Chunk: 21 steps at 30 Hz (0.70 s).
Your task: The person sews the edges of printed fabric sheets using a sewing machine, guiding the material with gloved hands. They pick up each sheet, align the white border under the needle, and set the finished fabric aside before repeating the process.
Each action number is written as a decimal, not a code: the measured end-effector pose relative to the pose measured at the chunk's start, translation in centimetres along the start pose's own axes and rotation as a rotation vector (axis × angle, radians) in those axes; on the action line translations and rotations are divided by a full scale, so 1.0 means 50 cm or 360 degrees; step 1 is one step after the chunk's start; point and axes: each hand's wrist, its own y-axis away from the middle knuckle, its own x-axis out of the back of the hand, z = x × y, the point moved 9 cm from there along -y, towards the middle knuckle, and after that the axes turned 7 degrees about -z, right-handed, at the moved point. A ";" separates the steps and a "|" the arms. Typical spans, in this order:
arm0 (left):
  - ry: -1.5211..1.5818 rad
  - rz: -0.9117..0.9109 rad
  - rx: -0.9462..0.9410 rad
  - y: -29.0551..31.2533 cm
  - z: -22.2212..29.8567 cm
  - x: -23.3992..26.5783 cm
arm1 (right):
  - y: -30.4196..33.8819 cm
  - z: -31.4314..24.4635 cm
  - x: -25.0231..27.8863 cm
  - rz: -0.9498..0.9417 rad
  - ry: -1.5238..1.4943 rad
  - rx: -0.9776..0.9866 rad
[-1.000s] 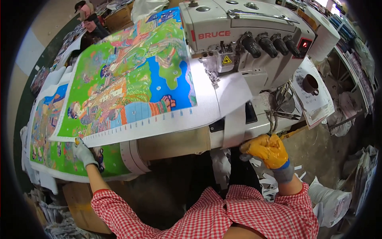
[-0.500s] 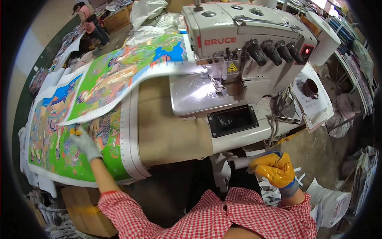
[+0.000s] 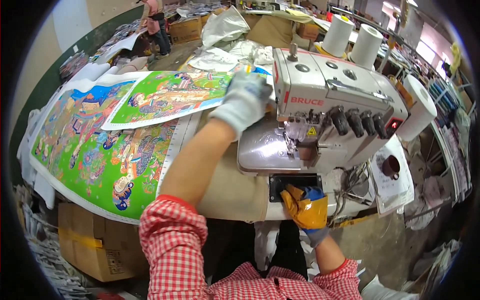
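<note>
My left hand (image 3: 245,102), in a pale grey knitted glove, reaches to the right end of the upper printed sheet (image 3: 172,92), next to the overlock sewing machine (image 3: 340,95). Its fingers look bent onto the sheet's edge, though the back of the hand partly covers them. Beneath lies another printed sheet (image 3: 95,175), green with colourful figures and a white border. In a yellow-coated blue glove, my right hand (image 3: 305,207) is closed in front of the black panel (image 3: 280,186) below the machine; whatever it holds is hidden.
White thread cones (image 3: 367,45) stand behind the machine. A brown cup (image 3: 390,167) rests on papers (image 3: 397,190) at the right. Under the table's left side sits a cardboard box (image 3: 95,250). Another person (image 3: 156,25) stands at the far left.
My left hand has moved from the left sheets to the upper sheet's right end. That sheet, lifted and blurred before, now lies flatter. My right hand has come up to the black panel.
</note>
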 end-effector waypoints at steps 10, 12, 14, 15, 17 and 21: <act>0.0244 0.0852 -0.0231 0.314 -0.010 0.021 | 0.011 0.004 0.006 0.0074 0.0024 -0.0023; 0.0296 0.0909 -0.0024 0.459 -0.063 -0.010 | 0.021 0.001 0.000 0.0138 0.0055 0.0070; 0.0155 0.0669 0.0339 0.562 -0.120 -0.048 | 0.013 -0.004 -0.001 -0.0015 -0.0055 -0.0043; 0.0104 0.0664 0.0341 0.585 -0.135 -0.043 | 0.021 0.007 -0.008 0.0053 -0.0088 -0.0003; 0.0004 0.0000 0.0755 0.584 -0.216 -0.153 | 0.021 0.006 -0.003 0.0005 0.0085 -0.0040; 0.0491 -0.0331 0.1147 0.385 -0.361 -0.302 | 0.015 -0.006 -0.007 0.0019 0.0090 -0.0023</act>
